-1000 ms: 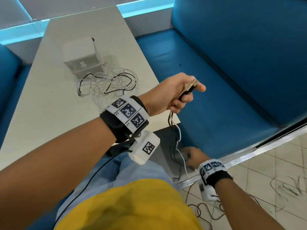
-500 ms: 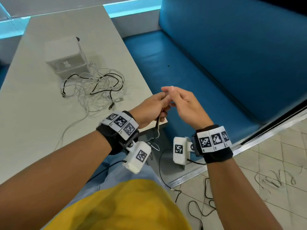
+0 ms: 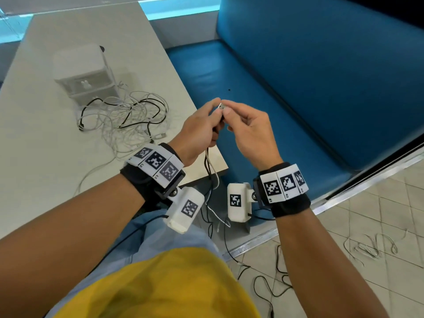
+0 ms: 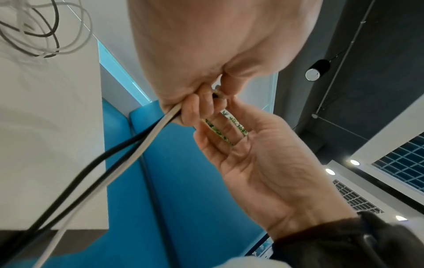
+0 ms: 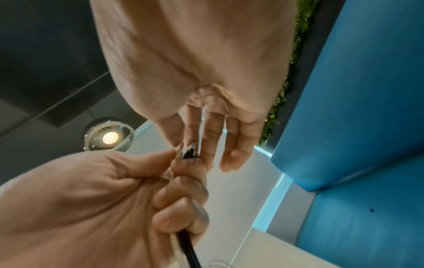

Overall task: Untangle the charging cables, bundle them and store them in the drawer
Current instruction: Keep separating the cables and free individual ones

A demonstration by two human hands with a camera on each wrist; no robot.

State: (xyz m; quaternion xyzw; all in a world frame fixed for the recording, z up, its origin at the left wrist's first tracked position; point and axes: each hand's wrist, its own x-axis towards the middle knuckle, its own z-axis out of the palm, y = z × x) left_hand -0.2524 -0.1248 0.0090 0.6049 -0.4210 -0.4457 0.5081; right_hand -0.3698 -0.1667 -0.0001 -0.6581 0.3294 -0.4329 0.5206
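Off the table's near corner, both hands meet on the held cables' plug ends.

From the head view, the left hand (image 3: 198, 131) grasps the plug ends (image 3: 220, 108) while the right hand (image 3: 249, 131) pinches their tip; a tangled pile (image 3: 124, 120) lies on the table (image 3: 46, 157) before the small drawer unit (image 3: 83, 71). From the left wrist, a black cable (image 4: 75, 183) and white cable (image 4: 128, 159) trail from the clenched fist. From the right wrist, thumb and forefinger nip the plugs, other fingers (image 5: 238, 145) loose.
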